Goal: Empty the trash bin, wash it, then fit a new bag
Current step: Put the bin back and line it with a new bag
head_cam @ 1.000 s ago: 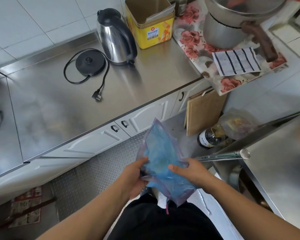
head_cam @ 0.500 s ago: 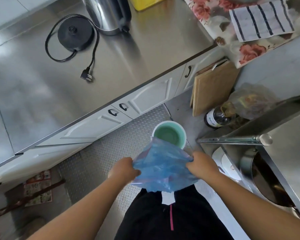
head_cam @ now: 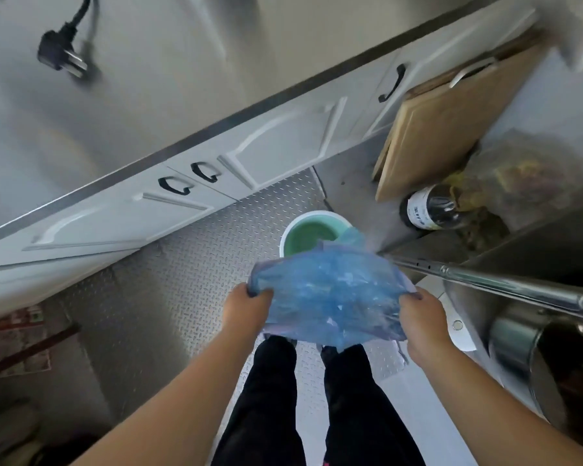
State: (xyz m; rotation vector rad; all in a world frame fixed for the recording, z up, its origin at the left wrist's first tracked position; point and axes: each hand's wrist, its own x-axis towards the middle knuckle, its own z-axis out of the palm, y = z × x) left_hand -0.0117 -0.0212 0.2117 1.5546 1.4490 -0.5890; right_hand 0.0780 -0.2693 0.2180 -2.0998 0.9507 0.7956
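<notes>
Left hand [head_cam: 249, 309] and right hand [head_cam: 421, 317] each gripped an edge of the blue bag [head_cam: 330, 297] above the green bin [head_cam: 312, 232]; its mouth probably needed spreading wider than the rim.

Steel worktop [head_cam: 155, 95] seen far left, a black plug [head_cam: 59, 58] lying on it. Metal tread-plate floor [head_cam: 169, 297] below: green bin [head_cam: 312, 232] stood centre, dark bottle [head_cam: 429, 210] right of it, wooden board [head_cam: 451, 119] propped on edge against the cabinets.
</notes>
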